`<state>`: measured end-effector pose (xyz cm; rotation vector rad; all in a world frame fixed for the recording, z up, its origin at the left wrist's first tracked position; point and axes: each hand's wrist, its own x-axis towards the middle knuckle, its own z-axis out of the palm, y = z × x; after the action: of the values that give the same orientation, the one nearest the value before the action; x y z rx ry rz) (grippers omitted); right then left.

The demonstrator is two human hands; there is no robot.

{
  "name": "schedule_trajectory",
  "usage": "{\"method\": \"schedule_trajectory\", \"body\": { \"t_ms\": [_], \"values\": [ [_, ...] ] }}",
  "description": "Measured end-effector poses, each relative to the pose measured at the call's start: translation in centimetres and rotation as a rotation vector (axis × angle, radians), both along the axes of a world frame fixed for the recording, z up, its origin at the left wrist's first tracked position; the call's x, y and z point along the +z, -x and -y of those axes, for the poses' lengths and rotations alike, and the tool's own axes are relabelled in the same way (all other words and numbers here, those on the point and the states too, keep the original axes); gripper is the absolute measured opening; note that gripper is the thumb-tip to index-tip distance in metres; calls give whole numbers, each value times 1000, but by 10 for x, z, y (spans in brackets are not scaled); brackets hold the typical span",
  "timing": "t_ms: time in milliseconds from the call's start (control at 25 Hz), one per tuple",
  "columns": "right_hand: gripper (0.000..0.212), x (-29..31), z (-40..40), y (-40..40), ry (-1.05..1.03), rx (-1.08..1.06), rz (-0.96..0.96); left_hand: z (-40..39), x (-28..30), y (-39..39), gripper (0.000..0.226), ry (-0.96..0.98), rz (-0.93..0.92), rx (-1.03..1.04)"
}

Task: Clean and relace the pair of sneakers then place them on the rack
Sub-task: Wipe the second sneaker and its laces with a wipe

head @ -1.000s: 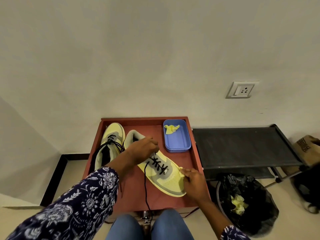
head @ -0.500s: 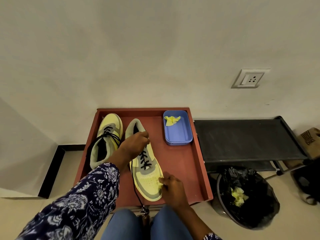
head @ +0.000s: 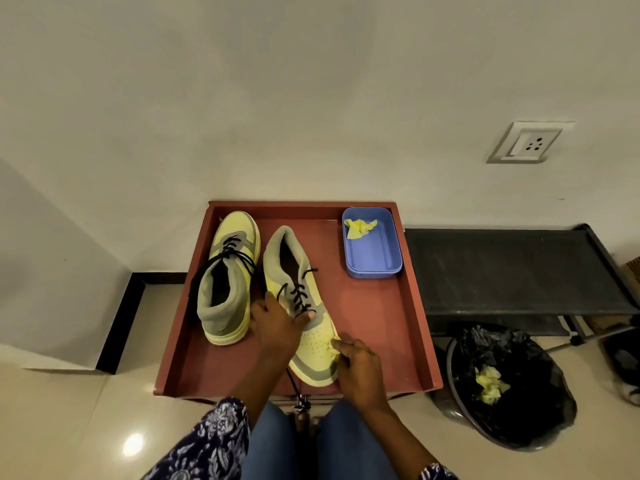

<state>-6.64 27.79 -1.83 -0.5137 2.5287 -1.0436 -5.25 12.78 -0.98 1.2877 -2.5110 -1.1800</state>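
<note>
Sneaker, the right one of the pair, lies on the red tray, gripped across its midfoot by the left hand, thumb by the lowest lace crossing. The right hand pinches what looks like a yellow wipe against the toe. Its lace is only partly threaded, one end trailing off the tray's near edge. The other sneaker stands just beside, laced but seemingly untied. Wiping seems nearly done; lacing and moving both to the empty rack remain.
</note>
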Motion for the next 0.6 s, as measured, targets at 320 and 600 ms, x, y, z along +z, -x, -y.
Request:
{"method": "schedule_trajectory", "body": {
  "t_ms": [320,600],
  "values": [
    [33,-7,10,-1,1,-62,-1,10,-14,-2,48,-300,27,69],
    [35,2,53,47,37,-123,73,16,-18,6,47,-329,67,45]
  ]
}}
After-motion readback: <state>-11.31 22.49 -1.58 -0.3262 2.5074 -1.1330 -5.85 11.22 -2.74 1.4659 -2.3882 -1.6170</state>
